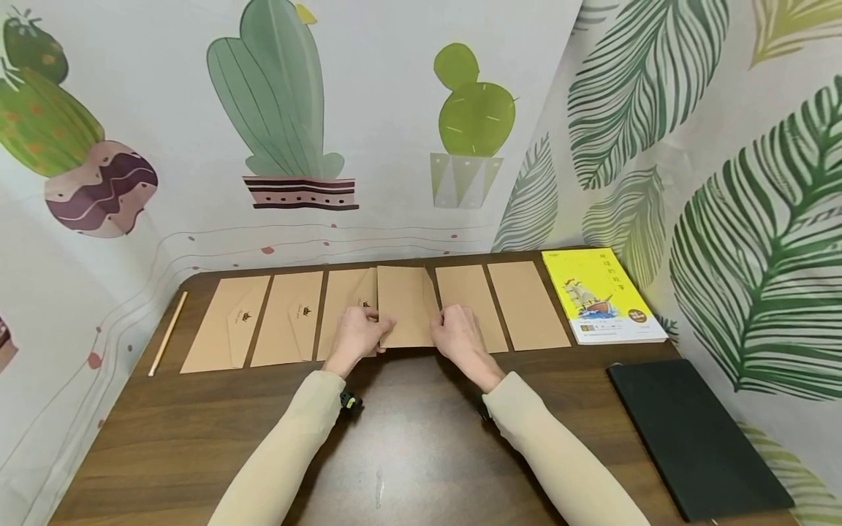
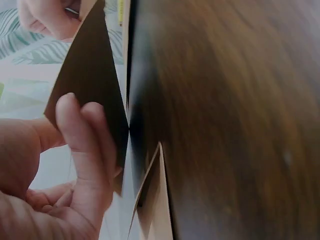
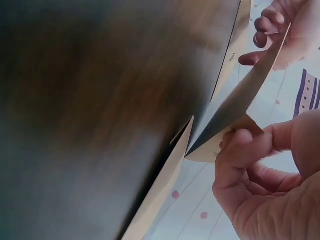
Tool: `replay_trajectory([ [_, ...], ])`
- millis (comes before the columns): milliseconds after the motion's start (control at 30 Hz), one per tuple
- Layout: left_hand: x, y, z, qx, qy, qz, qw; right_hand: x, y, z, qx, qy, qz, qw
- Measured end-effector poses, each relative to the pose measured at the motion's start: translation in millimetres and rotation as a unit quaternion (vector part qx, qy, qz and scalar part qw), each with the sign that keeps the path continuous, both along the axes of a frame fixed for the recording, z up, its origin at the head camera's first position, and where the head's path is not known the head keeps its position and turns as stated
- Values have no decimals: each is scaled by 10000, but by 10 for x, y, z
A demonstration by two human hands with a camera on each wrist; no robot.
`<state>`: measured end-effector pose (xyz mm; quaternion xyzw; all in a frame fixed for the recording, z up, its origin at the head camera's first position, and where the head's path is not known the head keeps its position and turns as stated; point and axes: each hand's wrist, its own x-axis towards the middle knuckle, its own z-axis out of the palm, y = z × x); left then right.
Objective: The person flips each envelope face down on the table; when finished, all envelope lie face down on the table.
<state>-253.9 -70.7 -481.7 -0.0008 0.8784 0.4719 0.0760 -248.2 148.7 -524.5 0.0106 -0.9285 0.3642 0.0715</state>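
Both hands hold a brown kraft envelope point(image 1: 404, 307) raised slightly off the table, in the middle of a row of similar ones. My left hand point(image 1: 358, 332) pinches its lower left edge; the left wrist view shows fingers point(image 2: 82, 145) against its dark underside. At the opposite edge my right hand point(image 1: 457, 330) pinches the flap side, seen in the right wrist view with bent fingers point(image 3: 240, 155). Left of it lie three envelopes point(image 1: 286, 321) with pointed flaps and crown prints; the nearest is partly hidden. Two plain-faced envelopes point(image 1: 529, 307) lie to the right, one partly behind my right hand.
A thin wooden stick like a pencil point(image 1: 169, 332) lies at the table's left edge. Right of the row is a yellow book point(image 1: 601, 296) with a ship on its cover. Nearer, a flat black panel point(image 1: 697, 438) lies on the brown wooden table point(image 1: 421, 453). Patterned cloth hangs behind.
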Motion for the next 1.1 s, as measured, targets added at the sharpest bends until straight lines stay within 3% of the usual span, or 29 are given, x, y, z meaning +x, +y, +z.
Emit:
replay_trajectory([
  [100, -6, -4, -2, -5, -46, 51, 10000, 124, -18, 213, -93, -74, -28, 9999],
  [233, -12, -2, 1, 236, -211, 139, 9994, 25, 15, 31, -291, 254, -89, 9992],
  [333, -9, 1, 2, 444, -284, 217, 9984, 37, 14, 38, -556, 394, -74, 9977],
  [467, 19, 9, 16, 597, -349, 277, 9972, 187, -61, 381, -1112, -254, -281, 9931],
  [700, 62, 13, 25, 846, -505, 263, 9948, 177, -32, 401, -2448, -1325, -470, 9593],
  [833, 70, 28, 18, 1118, -645, 287, 9912, 180, -20, 427, -2713, -1576, -493, 9482],
  [1100, 91, 74, -19, 1288, -783, 121, 9885, 181, -15, 499, -2765, -1635, -603, 9451],
])
